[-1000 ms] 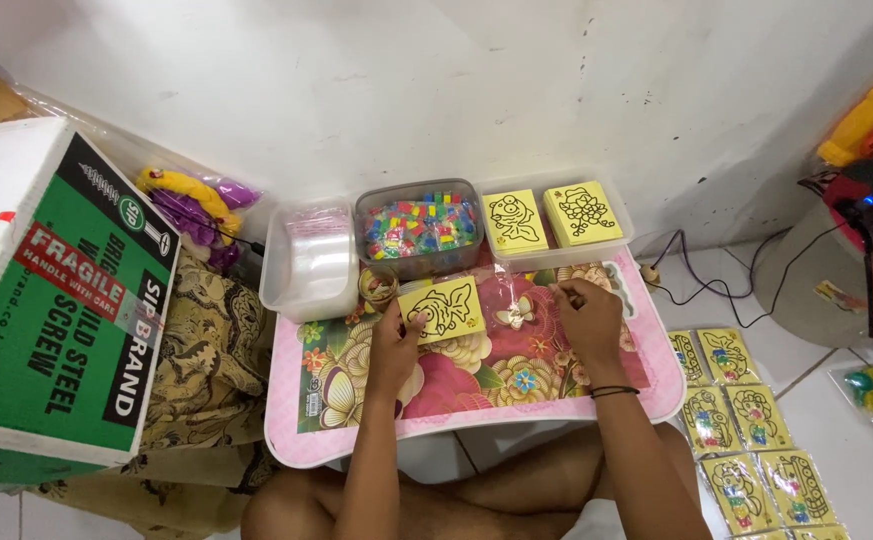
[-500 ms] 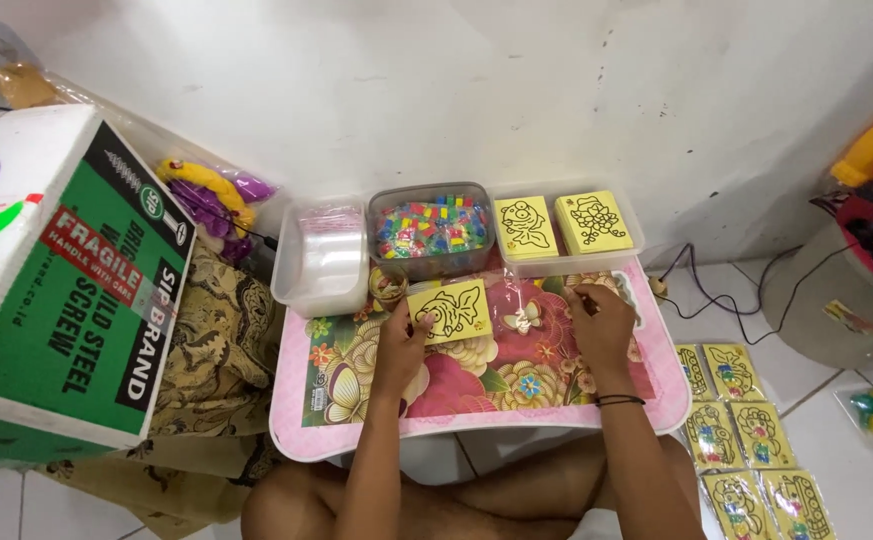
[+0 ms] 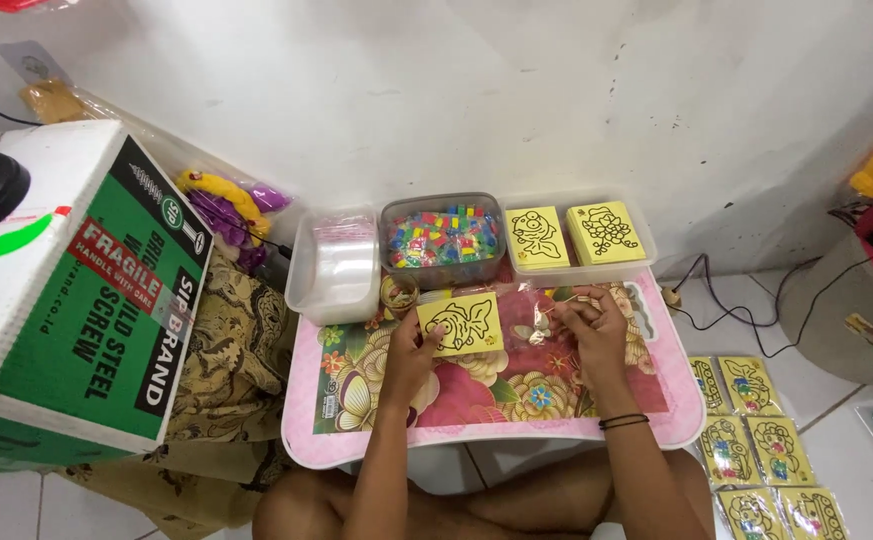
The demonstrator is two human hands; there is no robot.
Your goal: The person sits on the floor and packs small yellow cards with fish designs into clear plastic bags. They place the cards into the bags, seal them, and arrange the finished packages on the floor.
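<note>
I sit cross-legged at a small pink floral lap table (image 3: 646, 425). My left hand (image 3: 411, 350) holds a yellow card with a black fish outline (image 3: 459, 324) by its lower left edge, just above the tabletop. My right hand (image 3: 591, 325) has its fingers pinched over a small clear wrapper near the table's back right; what it grips is too small to tell. Behind the hands stand a clear tub of small multicoloured pieces (image 3: 442, 238) and a tray with two stacks of yellow outline cards (image 3: 576, 235).
A clear box of plastic sleeves (image 3: 331, 265) stands at the table's back left. A large green and white cardboard box (image 3: 66, 290) sits to the left on patterned cloth. Packed yellow cards (image 3: 756, 440) lie on the floor at right, near cables and a wall behind.
The camera view shifted slightly down and left. My left hand keeps the fish card; my right hand drew a little toward the table's middle.
</note>
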